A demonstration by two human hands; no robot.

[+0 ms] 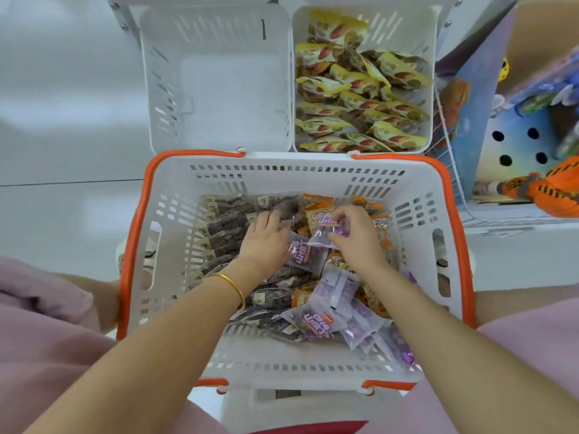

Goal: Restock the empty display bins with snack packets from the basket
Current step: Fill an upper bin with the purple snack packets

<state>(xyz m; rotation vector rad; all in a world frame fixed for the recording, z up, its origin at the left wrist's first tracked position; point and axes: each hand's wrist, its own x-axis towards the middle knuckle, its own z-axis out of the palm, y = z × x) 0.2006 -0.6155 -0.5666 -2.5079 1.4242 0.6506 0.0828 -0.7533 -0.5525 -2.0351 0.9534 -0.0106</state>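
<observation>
**Both hands down in the basket**

Centre frame: the right hand (354, 241) pinches a purple packet (329, 226), fingers curled over its top edge. The left hand (266, 242) lies palm-down among dark packets (224, 228), grip unclear. Both are inside the white basket (313, 170). Above it, the empty bin (219, 89) sits upper left, and the right bin (434, 51) holds yellow packets (360, 98).

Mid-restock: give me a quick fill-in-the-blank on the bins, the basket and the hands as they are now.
The left bin is ____. The right bin holds ____ packets. The right hand pinches a ____ packet inside the basket. The gold bangle sits on the ____ wrist.
Missing words: empty; yellow; purple; left.
</observation>
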